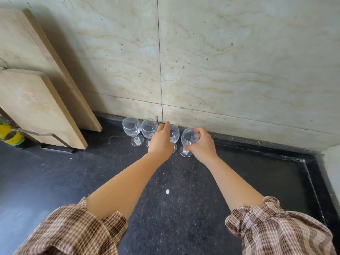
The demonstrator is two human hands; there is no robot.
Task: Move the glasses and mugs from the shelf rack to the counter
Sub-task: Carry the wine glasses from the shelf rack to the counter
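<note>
Several clear stemmed glasses stand upright in a row on the black counter point(110, 181) against the marble wall. The leftmost glass point(132, 127) and the second glass point(149, 128) stand free. My left hand point(161, 142) wraps the third glass point(174, 133), whose bowl shows to the right of my fingers. My right hand point(201, 145) grips the bowl of the rightmost glass point(188, 138), whose foot rests on the counter. No mugs or shelf rack are in view.
Two pale cutting boards point(36, 107) lean against the wall at the left, one in a metal holder point(55, 142). A yellow-labelled bottle point(11, 135) stands at the far left edge. A raised counter rim point(312, 181) runs along the right. A white speck point(167, 191) lies mid-counter.
</note>
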